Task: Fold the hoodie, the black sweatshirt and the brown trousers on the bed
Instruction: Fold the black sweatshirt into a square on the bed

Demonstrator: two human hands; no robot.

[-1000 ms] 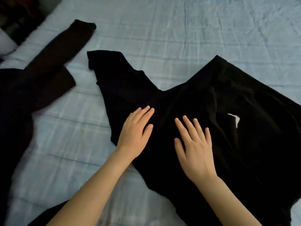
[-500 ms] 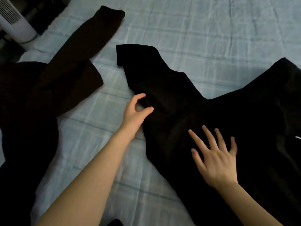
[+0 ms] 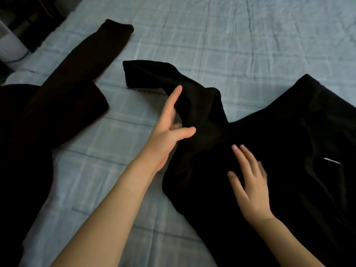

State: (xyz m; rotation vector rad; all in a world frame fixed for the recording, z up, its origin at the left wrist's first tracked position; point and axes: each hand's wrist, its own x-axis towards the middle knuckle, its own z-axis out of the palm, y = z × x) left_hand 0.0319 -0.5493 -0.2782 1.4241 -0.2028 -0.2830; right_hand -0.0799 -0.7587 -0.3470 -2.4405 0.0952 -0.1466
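Note:
The black sweatshirt (image 3: 269, 135) lies spread over the right half of the bed, one sleeve reaching up and left to its cuff. My left hand (image 3: 169, 130) has its fingers under that sleeve and its thumb on top, lifting the cloth off the sheet. My right hand (image 3: 248, 182) lies flat with fingers spread on the sweatshirt's body. The brown trousers (image 3: 77, 79) stretch along the left side, one leg pointing up and away. A dark garment (image 3: 21, 151) covers the far left; I cannot tell whether it is the hoodie.
The bed (image 3: 231, 39) has a pale blue checked sheet, bare at the top and between the garments. A white cylindrical appliance (image 3: 9, 47) stands on the floor beyond the bed's upper left edge.
My left hand left the sweatshirt's body, slid to the sleeve and took hold, raising it. My right hand stayed pressed on the body. The view shifted left.

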